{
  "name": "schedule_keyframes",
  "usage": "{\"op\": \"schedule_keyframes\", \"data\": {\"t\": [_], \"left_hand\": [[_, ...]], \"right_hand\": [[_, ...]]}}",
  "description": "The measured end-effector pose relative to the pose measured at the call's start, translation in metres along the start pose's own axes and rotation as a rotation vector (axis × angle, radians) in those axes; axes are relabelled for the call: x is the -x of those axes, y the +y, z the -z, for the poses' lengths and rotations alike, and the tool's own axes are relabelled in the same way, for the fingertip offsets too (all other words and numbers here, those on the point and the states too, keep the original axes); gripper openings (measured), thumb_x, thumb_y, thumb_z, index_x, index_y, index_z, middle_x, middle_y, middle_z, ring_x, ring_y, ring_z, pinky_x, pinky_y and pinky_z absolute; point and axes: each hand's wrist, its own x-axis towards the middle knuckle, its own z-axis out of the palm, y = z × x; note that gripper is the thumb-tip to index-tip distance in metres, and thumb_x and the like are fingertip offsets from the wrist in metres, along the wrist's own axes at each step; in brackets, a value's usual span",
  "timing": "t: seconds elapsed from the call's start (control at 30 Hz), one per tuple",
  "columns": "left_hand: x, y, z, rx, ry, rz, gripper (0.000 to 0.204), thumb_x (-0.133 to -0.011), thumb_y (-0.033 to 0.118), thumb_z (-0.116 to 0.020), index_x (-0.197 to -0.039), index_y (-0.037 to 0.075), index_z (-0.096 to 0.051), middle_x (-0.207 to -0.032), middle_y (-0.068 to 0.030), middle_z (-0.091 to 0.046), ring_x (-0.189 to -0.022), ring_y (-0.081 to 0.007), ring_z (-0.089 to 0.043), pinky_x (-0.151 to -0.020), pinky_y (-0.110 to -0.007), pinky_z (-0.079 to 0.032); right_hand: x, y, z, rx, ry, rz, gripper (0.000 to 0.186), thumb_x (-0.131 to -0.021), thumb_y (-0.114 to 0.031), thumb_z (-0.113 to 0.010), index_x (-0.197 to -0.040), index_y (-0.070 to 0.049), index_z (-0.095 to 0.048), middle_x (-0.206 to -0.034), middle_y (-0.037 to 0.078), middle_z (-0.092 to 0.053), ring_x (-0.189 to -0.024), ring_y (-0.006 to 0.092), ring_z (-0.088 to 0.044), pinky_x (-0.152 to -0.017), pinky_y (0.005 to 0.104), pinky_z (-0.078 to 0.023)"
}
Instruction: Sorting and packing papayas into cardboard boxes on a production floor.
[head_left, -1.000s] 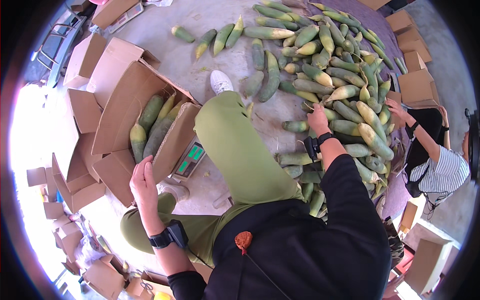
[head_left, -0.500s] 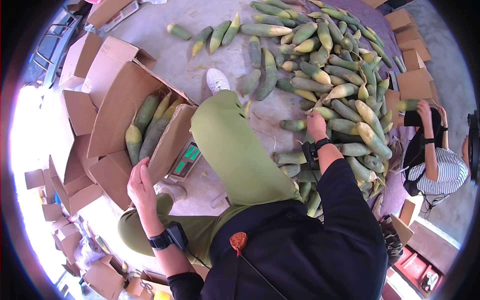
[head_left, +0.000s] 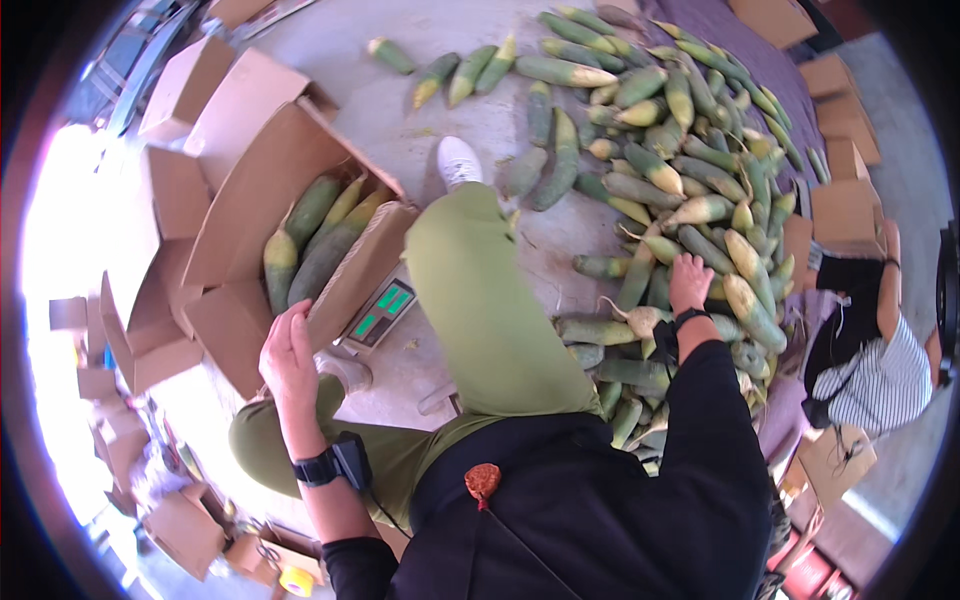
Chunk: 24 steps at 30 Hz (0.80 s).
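Note:
A large heap of green radishes (head_left: 660,168) with pale ends lies at the right. My right hand (head_left: 690,283) is in its near part, fingers a little apart and touching the radishes; I see no radish lifted in it. At the left, an uncovered cardboard box (head_left: 240,215) is tilted and holds several radishes (head_left: 335,245) side by side. Beside the near corner of that box is my left hand (head_left: 288,360), its fingers stretched upward near the flap and nothing seen in them. A scale with a lit green display (head_left: 385,308) stands against the box's right side.
My bent leg (head_left: 490,300) and white shoe (head_left: 459,162) are between box and heap. Several loose radishes (head_left: 437,80) lie on the far floor. More cardboard boxes (head_left: 172,200) crowd the left. Another person in a striped top (head_left: 880,385) is at the right.
My right hand has moved right and a little nearer, deeper over the heap. A radish beside it now lies at another angle. My left hand stays by the box; the view has shifted slightly.

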Motion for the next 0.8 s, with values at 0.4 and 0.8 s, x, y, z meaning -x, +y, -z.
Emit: {"op": "schedule_keyframes", "data": {"t": [0.4,0.8], "left_hand": [[0.001,0.007,0.003,0.031,0.028,0.002,0.023,-0.093,0.022,-0.050,-0.099,0.009,-0.068,-0.089,-0.0096,-0.066,-0.079,-0.0279,-0.064,-0.071,-0.035,-0.050],[0.006,0.001,0.002,-0.035,0.058,-0.029,0.021,-0.091,0.025,-0.053,-0.101,0.011,-0.066,-0.092,-0.0085,-0.065,-0.088,-0.0276,-0.062,-0.075,-0.040,-0.050]], "right_hand": [[0.014,0.001,0.070,-0.117,-0.093,0.130,0.042,-0.073,-0.010,-0.070,-0.112,-0.014,-0.056,-0.116,0.003,-0.052,-0.107,0.0245,-0.052,-0.085,0.0421,-0.046],[0.003,-0.029,0.282,-1.942,0.460,0.181,0.050,-0.086,-0.007,-0.065,-0.129,0.003,-0.044,-0.120,0.012,-0.054,-0.108,0.0181,-0.054,-0.093,0.0308,-0.044]]}}
